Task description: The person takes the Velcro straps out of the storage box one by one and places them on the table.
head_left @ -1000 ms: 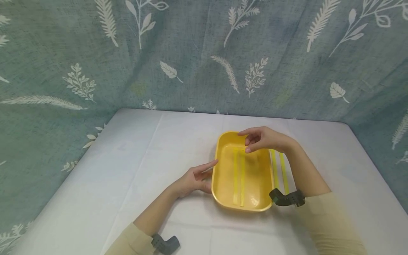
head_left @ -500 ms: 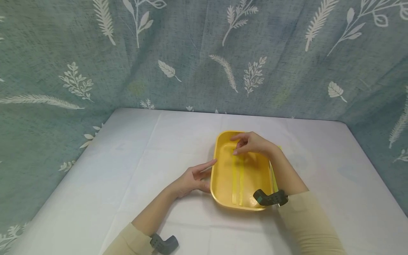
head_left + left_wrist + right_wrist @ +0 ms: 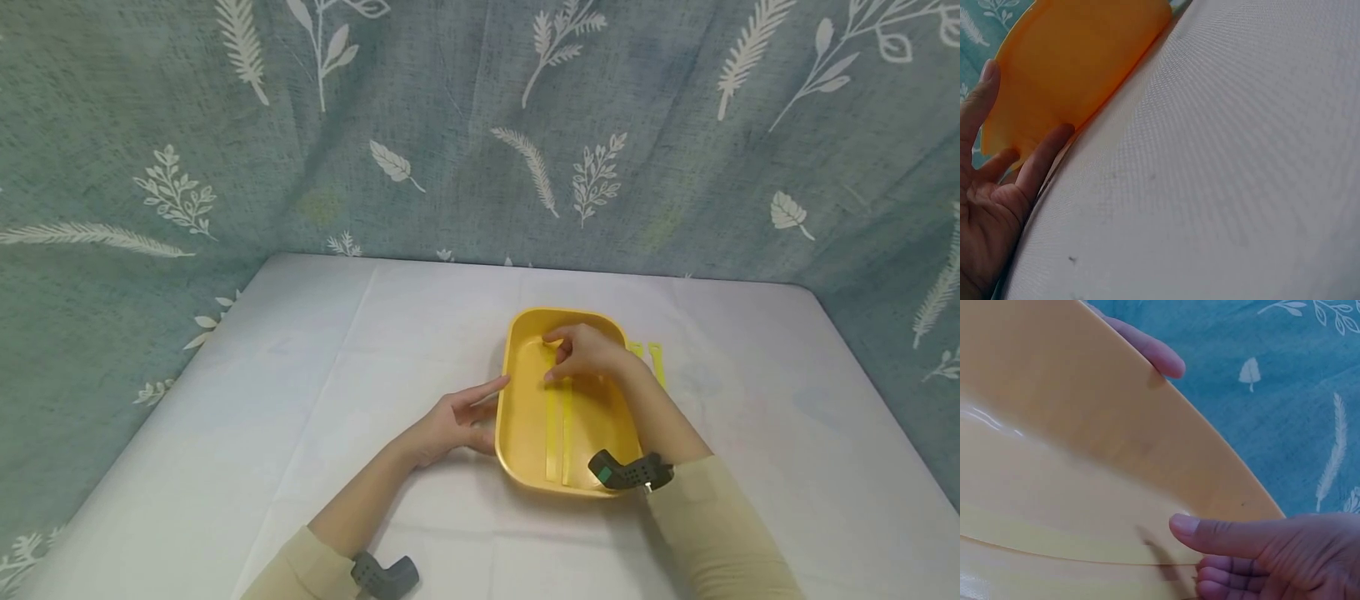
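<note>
A yellow plastic tray [image 3: 522, 433] with rounded corners and raised sides sits on the white-covered table. Two flat, thin yellow strips [image 3: 567, 442] lie lengthwise on its floor. My left hand [image 3: 456, 423] is against the tray's left side; in the left wrist view one finger reaches the rim and others touch the outer wall [image 3: 1091, 56]. Inside the tray, near the far ends of the strips, hovers my right hand [image 3: 588, 350]. Its thumb [image 3: 1210, 534] and index finger stand apart, the other fingers curl in, and nothing shows between them. The hand covers the strips' far ends.
Just right of the tray, two more yellow strips [image 3: 657, 363] lie on the table [image 3: 750, 392], partly hidden by the right forearm. A blue-green leaf-patterned cloth [image 3: 450, 125] hangs behind the table. Dark camera mounts [image 3: 630, 472] are on both wrists.
My right hand has moved left and down, from above the tray's far right rim to inside over the strips. The left hand and tray have stayed nearly still.
</note>
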